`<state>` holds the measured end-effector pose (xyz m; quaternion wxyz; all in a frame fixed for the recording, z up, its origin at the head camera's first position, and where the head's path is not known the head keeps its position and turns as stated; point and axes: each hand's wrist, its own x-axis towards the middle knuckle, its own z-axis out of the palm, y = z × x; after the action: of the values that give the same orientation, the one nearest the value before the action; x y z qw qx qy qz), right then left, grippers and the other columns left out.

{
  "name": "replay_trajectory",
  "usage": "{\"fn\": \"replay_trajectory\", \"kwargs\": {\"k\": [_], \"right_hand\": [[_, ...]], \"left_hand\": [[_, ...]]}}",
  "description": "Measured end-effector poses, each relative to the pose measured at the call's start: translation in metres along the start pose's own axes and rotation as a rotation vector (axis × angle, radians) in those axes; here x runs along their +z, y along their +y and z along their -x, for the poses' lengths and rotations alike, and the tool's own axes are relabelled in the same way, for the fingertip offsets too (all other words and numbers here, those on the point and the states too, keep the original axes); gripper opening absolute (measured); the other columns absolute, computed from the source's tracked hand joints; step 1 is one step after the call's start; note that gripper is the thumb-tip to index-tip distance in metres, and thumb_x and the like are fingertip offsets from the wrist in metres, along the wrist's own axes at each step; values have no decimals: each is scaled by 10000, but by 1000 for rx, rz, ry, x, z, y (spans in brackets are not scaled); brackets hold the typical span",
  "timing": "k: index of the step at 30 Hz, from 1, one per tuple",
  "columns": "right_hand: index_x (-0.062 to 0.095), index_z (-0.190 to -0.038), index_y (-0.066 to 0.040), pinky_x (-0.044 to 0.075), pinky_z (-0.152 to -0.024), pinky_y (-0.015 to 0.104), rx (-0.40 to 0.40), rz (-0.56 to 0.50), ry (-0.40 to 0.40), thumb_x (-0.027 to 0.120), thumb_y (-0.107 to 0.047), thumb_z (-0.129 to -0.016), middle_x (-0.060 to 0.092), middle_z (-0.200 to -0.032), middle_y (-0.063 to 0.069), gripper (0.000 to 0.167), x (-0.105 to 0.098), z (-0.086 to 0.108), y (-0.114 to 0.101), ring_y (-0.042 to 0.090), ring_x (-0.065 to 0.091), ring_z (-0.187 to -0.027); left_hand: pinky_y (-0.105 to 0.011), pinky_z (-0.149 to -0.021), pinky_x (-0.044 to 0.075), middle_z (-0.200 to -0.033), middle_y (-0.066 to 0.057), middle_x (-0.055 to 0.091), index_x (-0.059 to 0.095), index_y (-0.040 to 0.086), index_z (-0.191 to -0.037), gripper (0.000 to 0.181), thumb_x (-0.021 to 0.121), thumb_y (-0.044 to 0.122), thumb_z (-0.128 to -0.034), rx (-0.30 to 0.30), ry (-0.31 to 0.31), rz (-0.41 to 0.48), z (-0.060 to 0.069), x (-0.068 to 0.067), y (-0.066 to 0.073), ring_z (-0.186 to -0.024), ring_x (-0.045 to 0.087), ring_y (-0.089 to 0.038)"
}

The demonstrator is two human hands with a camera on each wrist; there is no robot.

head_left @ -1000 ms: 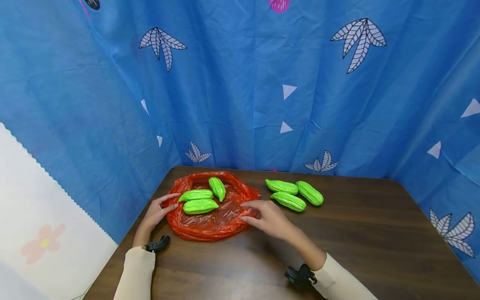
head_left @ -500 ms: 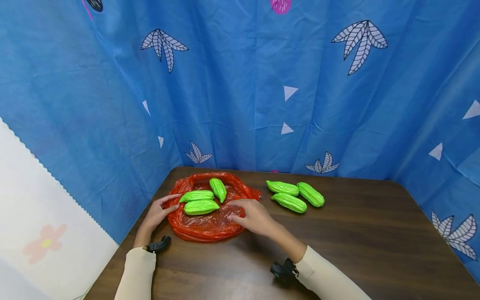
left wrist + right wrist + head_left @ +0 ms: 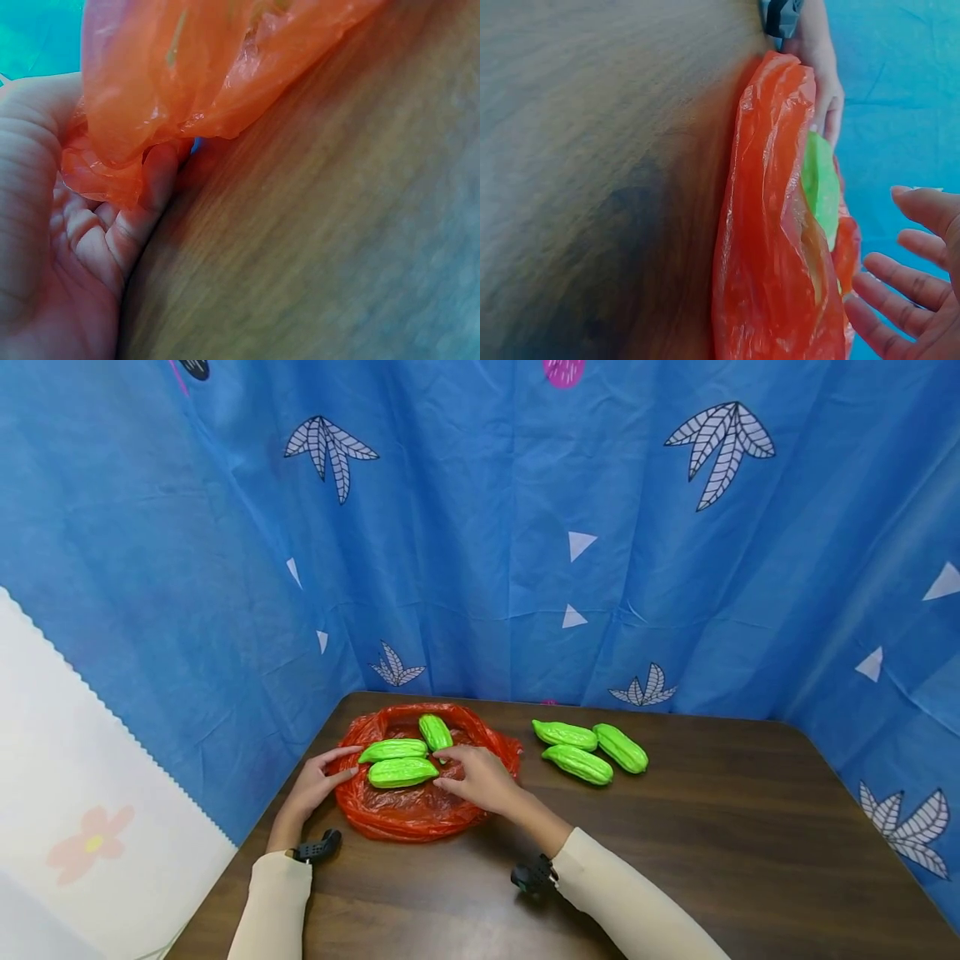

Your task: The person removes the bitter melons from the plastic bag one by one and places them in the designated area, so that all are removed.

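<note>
A red plastic bag (image 3: 408, 832) lies on the table with its rim spread wide. Inside rest three bright green bitter gourds: a front one (image 3: 402, 772), one just behind it (image 3: 392, 750), and one set at an angle at the back (image 3: 432, 730). My left hand (image 3: 311, 788) holds the bag's left rim; the left wrist view shows red film (image 3: 180, 82) between thumb and fingers. Over the bag's right half is my right hand (image 3: 483, 778), fingers spread close to the gourds' right ends. In the right wrist view that hand (image 3: 922, 277) has nothing in its fingers.
Three more bitter gourds lie right of the bag: a back one (image 3: 564, 734), a front one (image 3: 579, 765) and a right one (image 3: 621, 747). The brown wooden table (image 3: 712, 827) meets a blue patterned curtain (image 3: 480, 568) behind and at both sides.
My right hand has moved left from the bag's right rim, across its inside, to the gourds. The left hand stays at the left rim. The gourds have not moved.
</note>
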<state>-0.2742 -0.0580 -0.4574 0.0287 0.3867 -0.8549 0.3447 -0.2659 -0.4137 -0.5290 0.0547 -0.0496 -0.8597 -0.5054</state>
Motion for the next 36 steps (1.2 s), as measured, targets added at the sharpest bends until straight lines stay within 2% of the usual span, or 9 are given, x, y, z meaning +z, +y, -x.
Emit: {"fn": "replay_trajectory", "kwargs": {"k": [2, 5, 9, 12, 14, 19, 26, 31, 36], "right_hand": [[678, -1315, -59, 537, -912, 398, 5, -3, -8, 780, -250, -915, 708, -1248, 96, 455, 3, -5, -1, 276, 677, -1062], [677, -1319, -66, 545, -872, 375, -2, 14, -19, 786, -246, -909, 718, -1213, 99, 461, 8, -12, -2, 267, 681, -1031], [674, -1327, -73, 553, -867, 360, -3, 39, -25, 794, -250, -904, 721, -1198, 93, 473, 14, -20, -2, 250, 688, -1033], [677, -1323, -90, 549, -863, 339, 10, 51, -28, 804, -253, -895, 725, -1171, 70, 476, 20, -24, 0, 222, 687, -1017], [678, -1323, -106, 541, -862, 331, 20, 62, -31, 807, -261, -892, 725, -1161, 49, 476, 25, -25, 2, 202, 680, -1006], [684, -1318, -129, 532, -839, 335, 55, 61, -24, 815, -275, -883, 724, -1145, 26, 477, 32, -27, 4, 172, 661, -969], [677, -1330, -145, 531, -920, 360, 82, 105, -37, 812, -288, -884, 700, -1250, 23, 487, 41, -32, 6, 180, 646, -1124], [686, -1322, -162, 529, -942, 361, 91, 129, -26, 820, -298, -875, 695, -1275, 11, 486, 47, -36, 6, 188, 642, -1165], [692, -1314, -162, 541, -913, 364, 102, 128, -13, 833, -286, -863, 694, -1278, 10, 489, 51, -39, 6, 189, 647, -1152]], "left_hand": [[-569, -1105, 347, -1502, -203, 489, 600, 77, -1418, 495, 710, 251, -968, -9, 0, 11, 0, 0, 1, -1421, 381, -375], [-551, -1108, 351, -1499, -208, 492, 593, 63, -1421, 498, 708, 240, -971, -6, 2, 6, 0, 0, 3, -1421, 381, -378], [-366, -1040, 437, -1470, -230, 517, 592, 49, -1419, 505, 714, 239, -967, 8, 3, 1, 1, 0, 4, -1394, 414, -394], [-205, -947, 439, -1458, -237, 526, 598, 49, -1413, 507, 723, 239, -960, 12, 6, 10, 2, 0, 4, -1378, 432, -398], [-150, -914, 423, -1460, -237, 524, 595, 51, -1417, 509, 720, 245, -963, 13, 5, 3, 2, 0, 3, -1376, 434, -396], [-184, -925, 444, -1462, -218, 528, 604, 72, -1413, 509, 724, 273, -960, 3, 7, -26, 1, 0, 0, -1366, 447, -385], [-151, -916, 422, -1460, -229, 529, 600, 53, -1413, 493, 714, 233, -968, 8, 8, -31, 2, 0, 1, -1377, 438, -403], [-157, -916, 415, -1457, -287, 505, 573, -19, -1411, 484, 695, 141, -971, 12, -7, -15, 8, 0, 20, -1377, 416, -457], [-316, -993, 448, -1449, -288, 513, 571, -33, -1407, 487, 696, 136, -968, -3, -18, -40, 14, -1, 41, -1367, 435, -450]]}}
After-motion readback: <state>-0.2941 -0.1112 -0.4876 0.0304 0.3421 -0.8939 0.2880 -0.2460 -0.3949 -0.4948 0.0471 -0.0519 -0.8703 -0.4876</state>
